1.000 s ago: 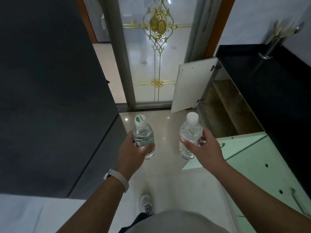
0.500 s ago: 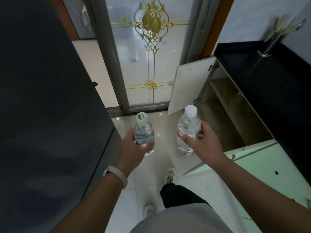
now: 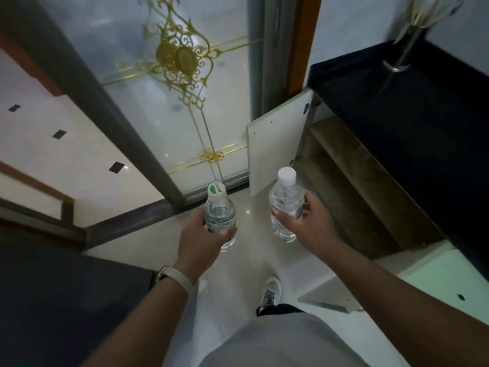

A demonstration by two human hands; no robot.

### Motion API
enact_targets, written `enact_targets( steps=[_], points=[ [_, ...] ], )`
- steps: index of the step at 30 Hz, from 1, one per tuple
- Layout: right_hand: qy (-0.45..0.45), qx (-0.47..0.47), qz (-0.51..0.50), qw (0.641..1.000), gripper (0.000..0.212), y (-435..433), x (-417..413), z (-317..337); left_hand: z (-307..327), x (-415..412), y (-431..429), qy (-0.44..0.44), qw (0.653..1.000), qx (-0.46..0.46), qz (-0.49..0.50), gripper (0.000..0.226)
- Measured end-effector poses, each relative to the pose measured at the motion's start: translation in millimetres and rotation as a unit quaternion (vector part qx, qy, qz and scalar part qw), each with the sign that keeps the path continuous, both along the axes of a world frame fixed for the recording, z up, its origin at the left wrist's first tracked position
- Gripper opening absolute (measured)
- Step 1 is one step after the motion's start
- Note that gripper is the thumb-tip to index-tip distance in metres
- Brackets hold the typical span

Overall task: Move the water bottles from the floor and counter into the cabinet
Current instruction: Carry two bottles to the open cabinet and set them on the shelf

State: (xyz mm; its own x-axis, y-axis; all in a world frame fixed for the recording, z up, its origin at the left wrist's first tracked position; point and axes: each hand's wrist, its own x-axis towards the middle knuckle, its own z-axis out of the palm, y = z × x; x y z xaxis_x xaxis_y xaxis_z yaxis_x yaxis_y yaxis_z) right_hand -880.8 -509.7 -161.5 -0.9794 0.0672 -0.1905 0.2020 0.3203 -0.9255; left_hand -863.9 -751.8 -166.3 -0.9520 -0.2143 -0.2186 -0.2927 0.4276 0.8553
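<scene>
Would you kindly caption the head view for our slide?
Left hand holds green-capped bottle, right hand white-capped bottle, facing open cabinet.

Left bottle (image 3: 219,215) held in left hand (image 3: 201,239), right bottle (image 3: 285,202) in right hand (image 3: 309,229); bottles side by side, apart, above floor (image 3: 248,260). Open cabinet (image 3: 357,186) located right of right bottle, under counter (image 3: 410,115). Cabinet door (image 3: 275,144) swung out behind bottles. Utensil holder (image 3: 404,49) set at counter's far edge. Glass door (image 3: 172,102) located behind the bottles. Shoe (image 3: 270,291) placed on floor, nearer than hands.
</scene>
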Motion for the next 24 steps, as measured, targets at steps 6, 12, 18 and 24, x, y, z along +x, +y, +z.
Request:
enact_targets(
  steps=[6, 12, 18, 24],
  points=[
    [0.019, 0.010, -0.058, 0.998, 0.048, 40.5, -71.0, 24.4, 12.8, -101.7, 44.7, 0.025, 0.997, 0.020, -0.073, 0.056],
    [0.004, 0.044, -0.165, 0.985, 0.043, 76.5, -101.6, 20.7, 5.9, -175.1, 83.5, 0.013, 0.991, 0.022, -0.133, 0.057],
    [-0.044, 0.065, -0.258, 0.963, 0.050, 97.6, -127.7, 9.5, -6.1, -245.3, 123.9, -0.036, 0.973, 0.030, -0.226, 0.050],
    [-0.089, 0.088, -0.361, 0.924, 0.050, 98.4, -178.9, 9.3, -29.0, -335.8, 154.5, -0.071, 0.935, 0.036, -0.347, 0.052]
  ],
)
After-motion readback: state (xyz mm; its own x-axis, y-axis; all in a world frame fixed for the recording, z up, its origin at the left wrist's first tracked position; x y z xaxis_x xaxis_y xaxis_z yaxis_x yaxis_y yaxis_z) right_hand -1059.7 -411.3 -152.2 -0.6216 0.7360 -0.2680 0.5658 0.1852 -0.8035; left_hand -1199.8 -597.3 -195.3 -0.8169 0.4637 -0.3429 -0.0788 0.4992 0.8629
